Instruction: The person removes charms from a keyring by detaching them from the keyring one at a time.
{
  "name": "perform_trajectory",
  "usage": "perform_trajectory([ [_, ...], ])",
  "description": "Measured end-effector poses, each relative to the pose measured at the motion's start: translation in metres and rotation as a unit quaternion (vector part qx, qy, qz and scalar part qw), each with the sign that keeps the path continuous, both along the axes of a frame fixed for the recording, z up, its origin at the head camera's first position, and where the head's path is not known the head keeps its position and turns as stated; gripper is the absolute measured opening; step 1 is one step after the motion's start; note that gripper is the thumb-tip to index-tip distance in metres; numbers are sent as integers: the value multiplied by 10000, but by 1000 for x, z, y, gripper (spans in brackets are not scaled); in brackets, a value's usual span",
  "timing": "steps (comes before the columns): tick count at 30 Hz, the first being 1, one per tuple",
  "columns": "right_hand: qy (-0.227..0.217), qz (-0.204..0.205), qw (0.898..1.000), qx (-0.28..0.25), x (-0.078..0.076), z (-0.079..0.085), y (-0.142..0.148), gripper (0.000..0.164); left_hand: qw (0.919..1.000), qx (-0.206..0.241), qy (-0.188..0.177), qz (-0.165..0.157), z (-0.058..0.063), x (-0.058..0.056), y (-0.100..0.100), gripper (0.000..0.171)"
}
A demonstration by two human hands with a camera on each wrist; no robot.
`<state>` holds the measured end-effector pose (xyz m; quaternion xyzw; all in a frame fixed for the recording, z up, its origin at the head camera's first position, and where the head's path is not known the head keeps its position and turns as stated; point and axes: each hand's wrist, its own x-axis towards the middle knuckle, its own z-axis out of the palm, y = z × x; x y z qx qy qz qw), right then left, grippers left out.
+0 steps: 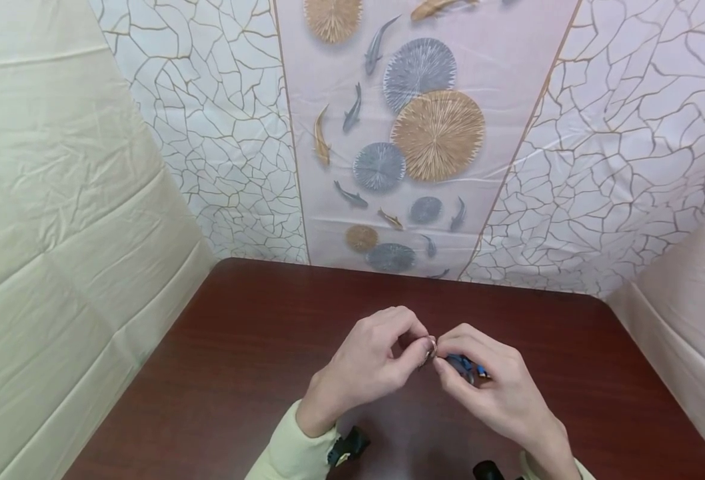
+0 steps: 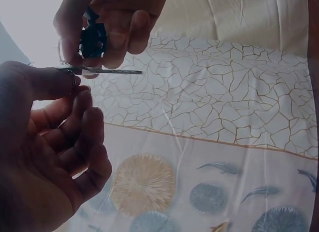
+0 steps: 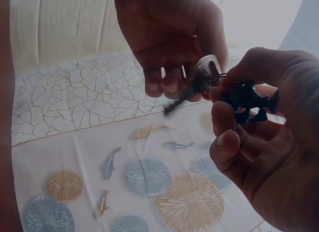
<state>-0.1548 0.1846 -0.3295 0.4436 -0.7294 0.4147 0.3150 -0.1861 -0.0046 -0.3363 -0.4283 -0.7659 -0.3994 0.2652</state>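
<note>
Both hands meet close together over the table. My left hand [image 1: 367,360] pinches a key [image 2: 117,71] between thumb and index finger, its thin blade pointing away from the fingertips. In the right wrist view the metal head of the key [image 3: 210,64] catches the light. Thumb and index finger of my right hand [image 1: 499,383] pinch a thin metal key ring [image 3: 220,76] right beside the key's head. A dark blue figure-shaped keychain charm [image 3: 249,100] hangs within the right hand, partly hidden by its fingers. The fingertips cover much of the ring.
The dark red-brown table [image 1: 220,373] lies under both hands. A patterned cloth [image 1: 352,220] with fish and round leaves hangs along its back edge. Plain pale cloths [image 1: 88,220] stand at the sides. A black wrist camera [image 1: 352,445] sits at the left sleeve.
</note>
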Motion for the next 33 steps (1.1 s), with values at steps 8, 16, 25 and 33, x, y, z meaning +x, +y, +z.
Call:
perform_trajectory([
  [8, 23, 91, 9999, -47, 0, 0, 1, 3, 9994, -92, 264, 210, 2, 2, -1, 12],
  [16, 19, 137, 9999, -10, 0, -2, 1, 4, 9992, -194, 317, 114, 2, 0, -2, 7],
  [25, 50, 176, 9998, -20, 0, -1, 1, 3, 9989, -418, 30, 214, 1, 0, -3, 15],
  [33, 28, 47, 10000, 30, 1, -1, 0, 4, 9993, -331, 142, 97, 0, -1, -2, 8],
])
